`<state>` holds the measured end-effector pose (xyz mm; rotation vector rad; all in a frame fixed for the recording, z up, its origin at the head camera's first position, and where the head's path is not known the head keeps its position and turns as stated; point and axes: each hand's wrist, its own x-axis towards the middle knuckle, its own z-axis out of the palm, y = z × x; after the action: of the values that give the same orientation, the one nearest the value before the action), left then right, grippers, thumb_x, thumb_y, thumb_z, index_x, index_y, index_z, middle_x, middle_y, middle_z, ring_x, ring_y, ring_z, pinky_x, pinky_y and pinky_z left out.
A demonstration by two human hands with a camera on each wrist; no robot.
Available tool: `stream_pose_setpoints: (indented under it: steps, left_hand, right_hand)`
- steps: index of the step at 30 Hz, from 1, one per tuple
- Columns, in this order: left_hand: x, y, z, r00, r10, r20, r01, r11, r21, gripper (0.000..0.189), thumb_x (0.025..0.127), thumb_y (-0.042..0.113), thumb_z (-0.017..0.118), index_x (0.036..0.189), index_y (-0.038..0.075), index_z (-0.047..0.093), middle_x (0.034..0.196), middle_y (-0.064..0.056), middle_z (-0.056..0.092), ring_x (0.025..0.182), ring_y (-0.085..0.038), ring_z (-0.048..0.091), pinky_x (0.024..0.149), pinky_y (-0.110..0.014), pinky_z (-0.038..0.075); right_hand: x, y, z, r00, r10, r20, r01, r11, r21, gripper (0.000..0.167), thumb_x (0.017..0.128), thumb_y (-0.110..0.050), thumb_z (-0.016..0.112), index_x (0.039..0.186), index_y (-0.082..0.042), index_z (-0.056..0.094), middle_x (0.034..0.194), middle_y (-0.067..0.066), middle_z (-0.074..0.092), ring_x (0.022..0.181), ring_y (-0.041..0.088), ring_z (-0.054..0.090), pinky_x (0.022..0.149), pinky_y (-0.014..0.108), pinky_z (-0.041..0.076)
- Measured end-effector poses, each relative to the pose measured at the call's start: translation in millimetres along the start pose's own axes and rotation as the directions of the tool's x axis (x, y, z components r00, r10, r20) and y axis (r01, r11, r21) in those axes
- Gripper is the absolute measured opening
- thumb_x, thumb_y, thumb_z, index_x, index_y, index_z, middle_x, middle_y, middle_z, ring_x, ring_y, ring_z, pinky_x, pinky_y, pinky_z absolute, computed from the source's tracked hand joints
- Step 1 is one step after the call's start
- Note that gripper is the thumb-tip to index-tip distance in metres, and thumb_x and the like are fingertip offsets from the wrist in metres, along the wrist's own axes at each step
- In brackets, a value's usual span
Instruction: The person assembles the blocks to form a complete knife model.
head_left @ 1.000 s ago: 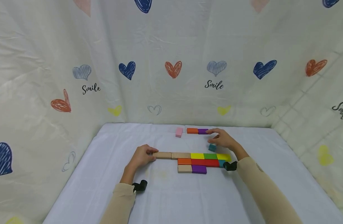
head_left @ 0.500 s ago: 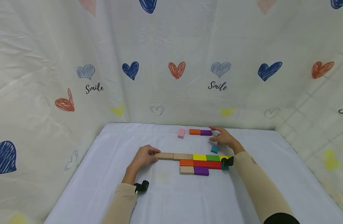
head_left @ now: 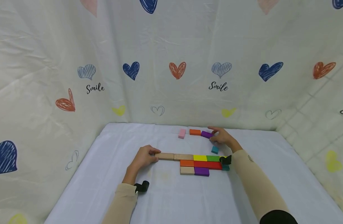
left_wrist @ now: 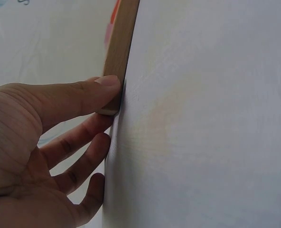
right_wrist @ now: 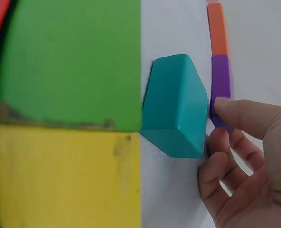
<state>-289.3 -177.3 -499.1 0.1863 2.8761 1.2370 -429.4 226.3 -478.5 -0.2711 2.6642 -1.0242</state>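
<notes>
White-clothed table, bottom of head view. My left hand, lower centre-left, pinches one end of a long plain wooden block. My right hand, right of centre, thumb touching a purple rectangular wooden block; can't tell if pinched.

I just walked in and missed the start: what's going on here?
A person's left hand pinches the end of a long, plain wooden block in rows of flat coloured blocks. Their right hand touches a purple rectangular block, next to an orange rectangular block. A small teal rectangular block lies between the right hand and the rows.
</notes>
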Motion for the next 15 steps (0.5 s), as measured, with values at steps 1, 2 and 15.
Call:
stream_pose_setpoints:
  steps: [1, 2, 15]
  left_hand:
    - [0.3, -0.1, 0.0, 1.0, 0.002, 0.0, -0.002, 1.0, 0.002, 0.033, 0.078, 0.006, 0.086, 0.108, 0.018, 0.081, 0.104, 0.0, 0.072, 0.1, -0.019, 0.063, 0.088, -0.042, 0.052]
    - [0.2, 0.0, 0.0, 1.0, 0.002, 0.0, -0.002, 1.0, 0.001, 0.033, 0.078, 0.006, 0.087, 0.108, 0.018, 0.081, 0.104, 0.0, 0.072, 0.1, -0.02, 0.063, 0.088, -0.042, 0.052]
    - [-0.3, 0.6, 0.5, 1.0, -0.003, 0.007, 0.003, 1.0, 0.002, 0.033, 0.079, 0.006, 0.086, 0.109, 0.018, 0.081, 0.106, 0.0, 0.072, 0.102, -0.021, 0.064, 0.091, -0.044, 0.053]
  right_hand:
    - [-0.5, 0, 0, 1.0, -0.007, 0.004, 0.007, 1.0, -0.006, 0.067, 0.097, -0.009, 0.065, 0.158, -0.012, 0.038, 0.14, 0.026, 0.051, 0.094, 0.027, 0.054, 0.078, 0.027, 0.049]
    - [-0.8, 0, 0, 1.0, -0.009, 0.006, 0.009, 1.0, -0.007, 0.064, 0.097, -0.008, 0.065, 0.157, -0.011, 0.041, 0.139, 0.026, 0.052, 0.095, 0.027, 0.054, 0.078, 0.027, 0.05]
    - [-22.7, 0, -13, 0.995, -0.097, 0.022, 0.097, 0.995, -0.011, 0.05, 0.097, -0.005, 0.063, 0.146, -0.009, 0.055, 0.135, 0.024, 0.051, 0.102, 0.03, 0.06, 0.084, 0.035, 0.059]
